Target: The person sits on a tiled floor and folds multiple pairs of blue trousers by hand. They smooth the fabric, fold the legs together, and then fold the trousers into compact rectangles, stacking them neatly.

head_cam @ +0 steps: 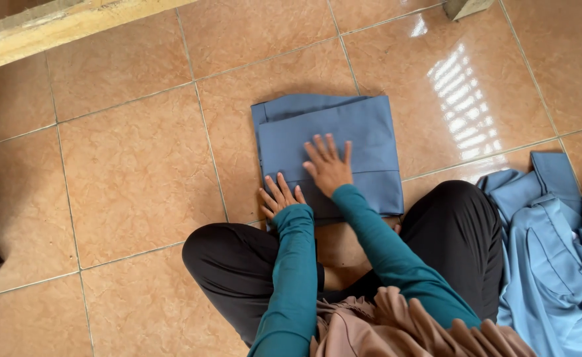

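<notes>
Now both hands flat, fingers spread: left hand [281, 196] and right hand [329, 166] pressing folded blue cloth [364, 132] on tiled floor [132, 172], gripping nothing.

Glossy terracotta floor tiles [139, 172], window glare [466, 99], wooden ledge [53, 26] top left.

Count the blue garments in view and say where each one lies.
2. A folded blue garment lies on the floor tiles under both hands; a rumpled lighter blue garment lies heaped at the right edge, perhaps hiding more.

Light-blue garment heap [555, 251] at right on tan floor tiles [139, 172]; wooden beam [53, 30] top left.
</notes>
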